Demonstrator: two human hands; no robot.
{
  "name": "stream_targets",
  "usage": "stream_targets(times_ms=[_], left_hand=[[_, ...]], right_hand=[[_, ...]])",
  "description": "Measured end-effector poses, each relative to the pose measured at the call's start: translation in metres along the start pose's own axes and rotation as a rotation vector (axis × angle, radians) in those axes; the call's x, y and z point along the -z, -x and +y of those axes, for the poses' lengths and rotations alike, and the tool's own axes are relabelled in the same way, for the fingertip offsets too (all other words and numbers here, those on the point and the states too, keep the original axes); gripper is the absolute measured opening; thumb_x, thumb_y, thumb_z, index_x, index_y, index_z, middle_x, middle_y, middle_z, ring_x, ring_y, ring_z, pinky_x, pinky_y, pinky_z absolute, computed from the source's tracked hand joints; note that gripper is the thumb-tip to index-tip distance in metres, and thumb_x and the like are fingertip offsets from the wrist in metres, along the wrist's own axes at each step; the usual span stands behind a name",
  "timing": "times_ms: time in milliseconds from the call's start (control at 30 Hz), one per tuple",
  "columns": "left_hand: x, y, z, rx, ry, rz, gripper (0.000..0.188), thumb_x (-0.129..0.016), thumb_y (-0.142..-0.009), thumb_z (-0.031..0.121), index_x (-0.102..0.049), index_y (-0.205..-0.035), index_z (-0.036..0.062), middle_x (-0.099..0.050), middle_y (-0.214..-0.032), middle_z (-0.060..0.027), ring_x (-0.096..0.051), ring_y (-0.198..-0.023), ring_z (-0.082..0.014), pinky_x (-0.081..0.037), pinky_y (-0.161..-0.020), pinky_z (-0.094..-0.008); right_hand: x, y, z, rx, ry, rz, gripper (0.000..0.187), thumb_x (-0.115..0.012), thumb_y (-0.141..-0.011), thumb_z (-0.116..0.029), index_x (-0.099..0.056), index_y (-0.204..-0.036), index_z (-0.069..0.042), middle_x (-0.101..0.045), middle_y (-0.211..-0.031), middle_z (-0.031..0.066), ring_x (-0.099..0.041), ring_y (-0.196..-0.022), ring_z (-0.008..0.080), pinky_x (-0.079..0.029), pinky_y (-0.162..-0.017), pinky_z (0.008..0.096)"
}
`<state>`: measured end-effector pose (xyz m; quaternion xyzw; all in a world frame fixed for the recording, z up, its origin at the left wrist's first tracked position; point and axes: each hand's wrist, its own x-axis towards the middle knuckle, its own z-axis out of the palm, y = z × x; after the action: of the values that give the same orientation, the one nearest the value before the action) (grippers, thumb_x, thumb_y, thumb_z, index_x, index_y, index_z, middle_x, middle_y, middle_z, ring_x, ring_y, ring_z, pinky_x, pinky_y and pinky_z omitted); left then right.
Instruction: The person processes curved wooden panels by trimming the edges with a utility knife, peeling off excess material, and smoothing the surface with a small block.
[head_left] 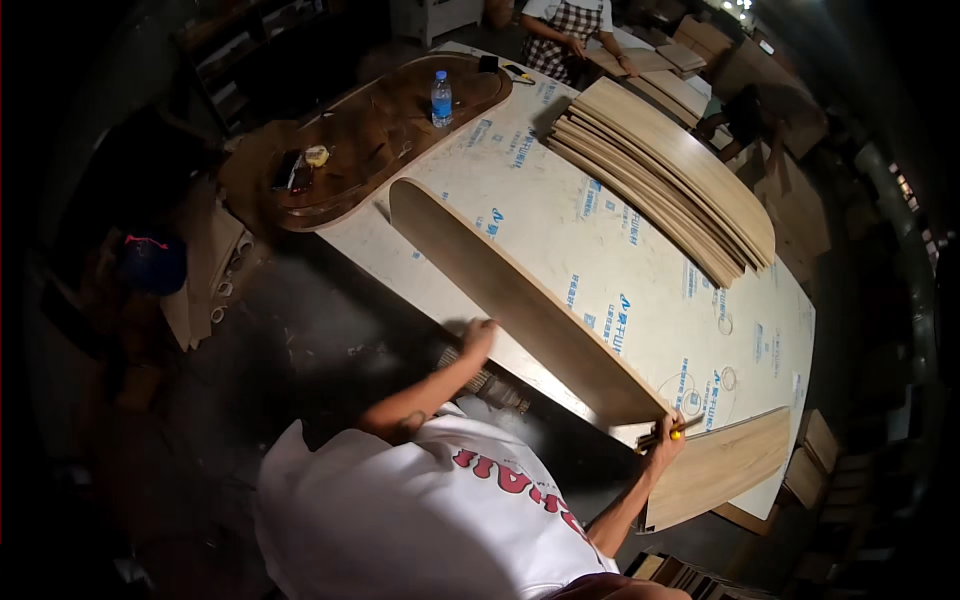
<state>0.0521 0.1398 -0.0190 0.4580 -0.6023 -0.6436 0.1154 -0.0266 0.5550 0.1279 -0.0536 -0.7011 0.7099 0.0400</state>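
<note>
The right hand (666,440) has its fingers clamped on a yellow-and-dark hand tool (677,434), right at the near end of a long wooden board (530,320); whether they also pinch the board I cannot tell. The left hand (481,338) is over the near edge of the tabletop (560,250), its fingers curled beside the middle of the board's broad face; the blur hides whether they are together, or touch the wood.

The long board stands on one long edge, its pale upper edge running from the right fingers away to a rounded end beyond the left fingers. Just right of the right fingers a flat board (725,465) lies on the tabletop, its near corner seeming to jut past the rim.

Beyond the fingers, past the standing board, a broad strip of white, blue-printed surface gives sideways room up to a stack of curved boards (680,170), whose ends fan unevenly.

Farther off, ahead of the left fingers, a brown rounded panel (380,125) follows the tabletop's left side, bearing a yellow tape measure (317,155) and a bottle (441,100). Past the far edge, a co-worker in a checked apron (565,30) handles more boards (635,62).
</note>
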Motion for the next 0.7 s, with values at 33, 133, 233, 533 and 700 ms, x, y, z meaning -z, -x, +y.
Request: stream_targets(times_ms=[33,133,233,533,700], left_hand=[[0.002,-0.012,0.007,0.317,0.228,-0.132,0.053,-0.053,-0.094,0.05,-0.054,-0.112,0.0,-0.062,-0.107,-0.0127,-0.059,-0.098,-0.0241,-0.048,-0.087,-0.0383],[0.036,-0.049,0.013,0.529,0.559,-0.217,0.087,-0.037,-0.095,0.067,-0.035,-0.143,-0.005,-0.048,-0.142,-0.0196,-0.047,-0.129,-0.0321,-0.035,-0.11,-0.0451],[0.055,-0.08,0.038,0.569,0.956,-0.39,0.086,-0.036,-0.093,0.071,-0.034,-0.147,0.0041,-0.04,-0.151,-0.0112,-0.036,-0.139,-0.0297,-0.025,-0.116,-0.0459],[0.042,-0.088,0.087,0.574,0.755,-0.961,0.059,-0.033,-0.104,0.049,-0.037,-0.147,0.0103,-0.042,-0.15,-0.0059,-0.04,-0.137,-0.0275,-0.03,-0.114,-0.0448],[-0.085,-0.105,0.043,0.762,0.528,-0.983,0.056,-0.043,-0.101,0.044,-0.042,-0.142,0.0055,-0.05,-0.142,-0.0109,-0.049,-0.129,-0.0282,-0.042,-0.105,-0.0473]], right_hand=[[0.016,0.007,-0.011,-0.003,0.069,0.036,0.025,-0.067,-0.094,-0.022,-0.063,-0.109,-0.003,-0.051,-0.079,-0.0054,-0.042,-0.068,0.0055,-0.034,-0.059,0.0224],[0.028,0.047,-0.032,-0.035,0.064,0.077,0.026,-0.067,-0.094,-0.025,-0.063,-0.105,-0.003,-0.051,-0.079,-0.0046,-0.043,-0.067,0.0058,-0.034,-0.059,0.0219],[-0.009,0.116,-0.079,-0.024,0.134,0.254,0.023,-0.066,-0.094,-0.024,-0.062,-0.103,-0.003,-0.05,-0.073,-0.0044,-0.044,-0.062,0.0054,-0.034,-0.056,0.0214],[-0.08,0.376,-0.083,-0.208,0.183,0.734,0.021,-0.069,-0.091,-0.018,-0.062,-0.105,-0.003,-0.053,-0.073,-0.0013,-0.047,-0.056,0.0094,-0.039,-0.052,0.0232],[-0.174,0.476,-0.002,-0.43,-0.009,1.065,0.016,-0.071,-0.089,-0.018,-0.064,-0.093,-0.004,-0.054,-0.071,-0.0017,-0.048,-0.056,0.009,-0.04,-0.054,0.0224]])
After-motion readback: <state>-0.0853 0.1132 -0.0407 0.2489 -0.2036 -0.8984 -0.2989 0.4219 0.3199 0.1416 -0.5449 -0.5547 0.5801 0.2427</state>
